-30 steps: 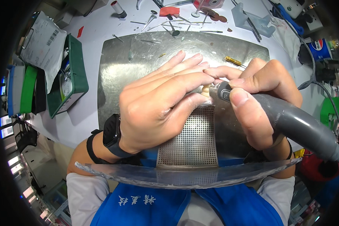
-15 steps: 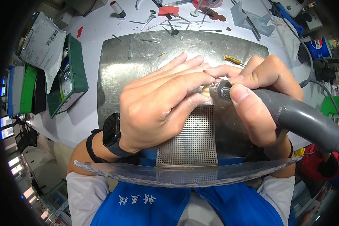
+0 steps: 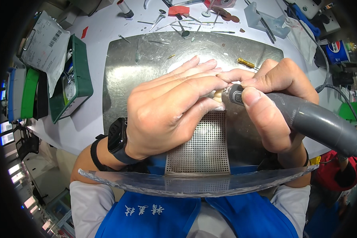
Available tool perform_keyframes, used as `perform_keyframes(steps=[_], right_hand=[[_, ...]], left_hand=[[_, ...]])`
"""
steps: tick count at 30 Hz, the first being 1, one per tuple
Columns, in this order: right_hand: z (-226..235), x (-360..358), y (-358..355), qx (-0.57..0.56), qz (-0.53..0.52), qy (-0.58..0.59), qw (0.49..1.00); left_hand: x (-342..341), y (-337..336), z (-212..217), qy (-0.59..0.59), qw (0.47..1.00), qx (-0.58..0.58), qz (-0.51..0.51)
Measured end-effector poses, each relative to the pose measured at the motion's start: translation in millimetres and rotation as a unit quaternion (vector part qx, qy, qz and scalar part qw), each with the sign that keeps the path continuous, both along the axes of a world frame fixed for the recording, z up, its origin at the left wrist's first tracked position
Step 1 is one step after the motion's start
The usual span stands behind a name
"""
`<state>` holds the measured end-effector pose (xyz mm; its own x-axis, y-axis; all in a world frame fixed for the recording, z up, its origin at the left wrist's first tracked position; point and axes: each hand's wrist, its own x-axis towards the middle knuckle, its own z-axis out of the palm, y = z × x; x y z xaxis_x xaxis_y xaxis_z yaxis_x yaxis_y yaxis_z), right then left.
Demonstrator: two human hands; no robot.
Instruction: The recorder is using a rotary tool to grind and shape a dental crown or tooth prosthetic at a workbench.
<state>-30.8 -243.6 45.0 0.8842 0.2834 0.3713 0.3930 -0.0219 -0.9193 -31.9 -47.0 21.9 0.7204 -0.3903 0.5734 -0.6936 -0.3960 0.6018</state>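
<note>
Left hand point(image 3: 168, 113): closed, pinching a small cream-coloured piece point(image 3: 217, 95) at the fingertips; most of the piece is hidden.
Right hand point(image 3: 271, 101): wrapped around a grey rotary handpiece point(image 3: 305, 119), thumb along the barrel, likely for control.
Contact: tool tip meets the piece, hands touching, probably to steady each other.
Position: over the perforated grille point(image 3: 200, 144) in a metal tray point(image 3: 123, 75).
Shield: clear curved guard point(image 3: 194, 183) between work and body.
Counter point(image 3: 103, 29): loose burs, green box point(image 3: 73, 79) at left.
</note>
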Motion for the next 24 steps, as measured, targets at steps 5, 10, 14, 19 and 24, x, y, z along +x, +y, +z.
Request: perform_keyframes(steps=[5,10,14,19,24], right_hand=[[1.3,-1.3,0.2,0.006,-0.002,0.003,1.0],[0.3,-1.4,1.4,0.021,-0.002,0.013,1.0],[-0.6,-1.2,0.6,0.013,-0.003,-0.004,1.0],[0.6,-0.1,-1.6,-0.015,0.003,-0.006,1.0],[-1.2,2.6,-5.0,-0.033,0.016,-0.018,0.999]], left_hand=[[0.3,0.6,-2.1,-0.009,1.0,-0.001,-0.003],[0.0,0.2,-1.7,-0.005,1.0,-0.01,-0.003],[0.1,-0.1,-1.8,0.0,1.0,-0.014,-0.007],[-0.5,0.5,-1.7,0.014,1.0,-0.01,-0.001],[-0.3,0.9,-1.2,0.019,1.0,-0.006,-0.001]])
